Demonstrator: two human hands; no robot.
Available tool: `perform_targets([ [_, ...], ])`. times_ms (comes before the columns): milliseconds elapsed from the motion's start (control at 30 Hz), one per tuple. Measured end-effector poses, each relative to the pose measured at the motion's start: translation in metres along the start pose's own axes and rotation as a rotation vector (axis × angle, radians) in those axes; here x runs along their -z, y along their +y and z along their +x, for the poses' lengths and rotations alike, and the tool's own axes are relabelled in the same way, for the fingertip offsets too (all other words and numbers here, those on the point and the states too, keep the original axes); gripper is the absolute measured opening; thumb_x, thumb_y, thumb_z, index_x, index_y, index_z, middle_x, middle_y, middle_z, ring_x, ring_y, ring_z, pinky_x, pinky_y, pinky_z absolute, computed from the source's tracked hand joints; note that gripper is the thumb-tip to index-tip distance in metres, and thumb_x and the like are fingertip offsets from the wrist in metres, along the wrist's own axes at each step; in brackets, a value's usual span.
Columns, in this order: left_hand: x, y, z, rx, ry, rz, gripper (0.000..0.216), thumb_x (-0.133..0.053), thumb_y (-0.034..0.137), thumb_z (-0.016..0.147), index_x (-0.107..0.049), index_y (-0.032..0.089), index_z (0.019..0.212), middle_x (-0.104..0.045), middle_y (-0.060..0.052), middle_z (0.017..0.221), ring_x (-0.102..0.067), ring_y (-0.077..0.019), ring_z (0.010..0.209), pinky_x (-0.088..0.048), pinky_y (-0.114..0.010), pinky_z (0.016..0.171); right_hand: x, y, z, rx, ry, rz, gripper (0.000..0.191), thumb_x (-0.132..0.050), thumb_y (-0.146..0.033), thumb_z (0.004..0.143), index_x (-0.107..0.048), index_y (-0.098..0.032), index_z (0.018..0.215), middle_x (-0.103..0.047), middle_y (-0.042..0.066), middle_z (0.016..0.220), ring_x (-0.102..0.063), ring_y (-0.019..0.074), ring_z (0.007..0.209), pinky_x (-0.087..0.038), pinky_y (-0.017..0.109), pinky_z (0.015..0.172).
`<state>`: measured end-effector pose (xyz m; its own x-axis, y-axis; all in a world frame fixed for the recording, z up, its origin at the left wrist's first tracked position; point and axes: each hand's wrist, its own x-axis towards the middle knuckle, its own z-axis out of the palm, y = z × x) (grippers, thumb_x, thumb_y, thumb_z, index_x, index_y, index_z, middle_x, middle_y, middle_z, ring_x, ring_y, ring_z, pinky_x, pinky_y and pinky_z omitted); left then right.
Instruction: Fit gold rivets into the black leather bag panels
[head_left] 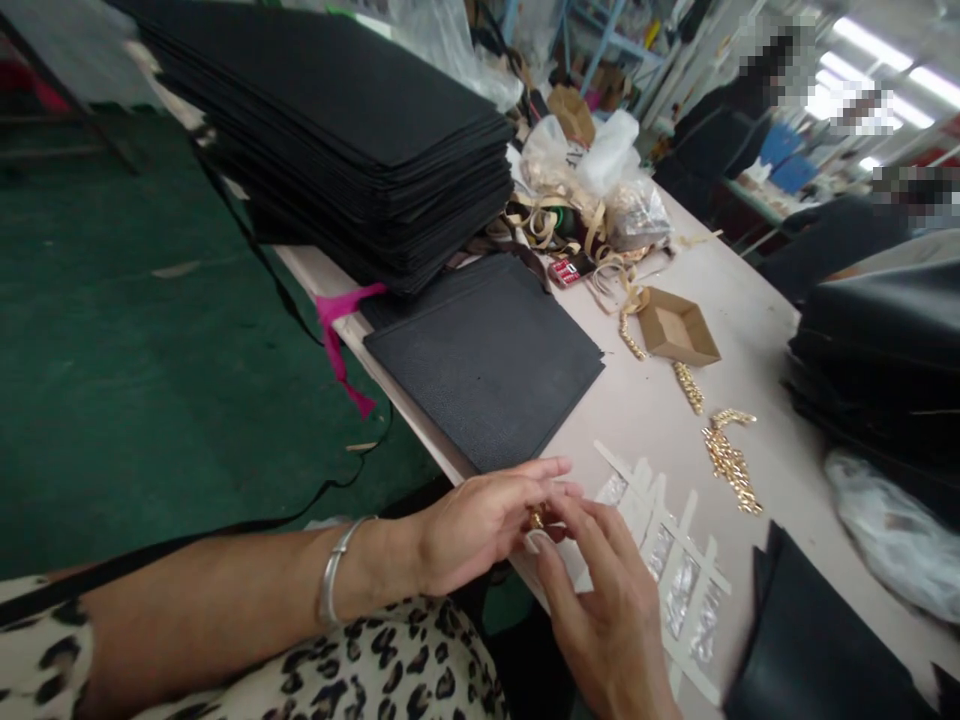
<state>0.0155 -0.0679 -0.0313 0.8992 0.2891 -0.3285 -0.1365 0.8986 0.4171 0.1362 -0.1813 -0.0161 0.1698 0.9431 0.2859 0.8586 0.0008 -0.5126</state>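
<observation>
My left hand (480, 520) and my right hand (607, 610) meet at the near edge of the pale table (660, 400). Their fingertips pinch a small gold metal piece (536, 518) between them. A silver bracelet (336, 570) sits on my left wrist. Just right of the hands lies a white strip frame (675, 560) with shiny foil windows. Beyond it lie gold chain pieces (731, 460).
A black leather sheet (487, 360) lies flat behind my hands, with a tall stack of black sheets (337, 130) at the back left. A small cardboard tray (679, 328), plastic bags (600, 180), black pieces at right (877, 340) and near right (810, 640). Green floor on the left.
</observation>
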Motion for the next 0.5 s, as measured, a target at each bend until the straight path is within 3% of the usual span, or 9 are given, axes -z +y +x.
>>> perform_targets([
  [133,0.006,0.001,0.001,0.009,-0.026,0.030,0.083,-0.057,0.006,0.074,-0.028,0.010,0.151,-0.057,-0.015,0.139,-0.059,-0.0233,0.121,-0.041,-0.036,0.103,0.003,0.001,0.005,-0.032,-0.057,0.113,0.036,-0.047,-0.014,0.097,-0.056,-0.022,0.131,-0.060,0.009,0.117,-0.061,0.0189,0.105,-0.056,0.034,0.086],
  [267,0.012,0.007,0.000,-0.017,-0.083,0.263,0.095,-0.055,0.001,0.070,-0.016,0.013,0.156,-0.051,-0.013,0.146,-0.047,-0.0249,0.135,-0.032,-0.038,0.113,0.006,0.006,0.011,0.145,-0.118,0.066,0.043,-0.044,-0.004,0.094,-0.055,-0.022,0.131,-0.060,0.009,0.129,-0.055,0.0208,0.120,-0.050,0.039,0.099],
  [333,0.015,0.012,-0.001,-0.031,-0.117,0.410,0.097,-0.054,0.002,0.072,-0.010,0.014,0.157,-0.042,-0.014,0.154,-0.039,-0.0251,0.141,-0.025,-0.040,0.117,0.006,0.007,0.015,0.232,-0.174,0.034,0.044,-0.044,-0.001,0.092,-0.057,-0.020,0.130,-0.060,0.009,0.132,-0.053,0.0224,0.122,-0.050,0.042,0.100],
  [433,0.022,0.017,-0.005,-0.041,-0.144,0.591,0.099,-0.052,0.001,0.073,-0.003,0.018,0.158,-0.025,-0.016,0.161,-0.027,-0.0243,0.148,-0.020,-0.044,0.119,0.004,0.005,0.024,0.325,-0.203,0.056,0.039,-0.046,0.000,0.092,-0.059,-0.017,0.124,-0.067,0.010,0.121,-0.059,0.0216,0.109,-0.055,0.039,0.091],
  [500,0.029,0.019,-0.007,-0.050,-0.194,0.642,0.100,-0.051,0.001,0.073,-0.003,0.020,0.158,-0.022,-0.015,0.163,-0.024,-0.0238,0.149,-0.021,-0.046,0.119,0.003,0.003,0.032,0.388,-0.208,0.099,0.035,-0.049,0.000,0.091,-0.061,-0.016,0.119,-0.072,0.009,0.107,-0.064,0.0203,0.096,-0.059,0.035,0.080],
])
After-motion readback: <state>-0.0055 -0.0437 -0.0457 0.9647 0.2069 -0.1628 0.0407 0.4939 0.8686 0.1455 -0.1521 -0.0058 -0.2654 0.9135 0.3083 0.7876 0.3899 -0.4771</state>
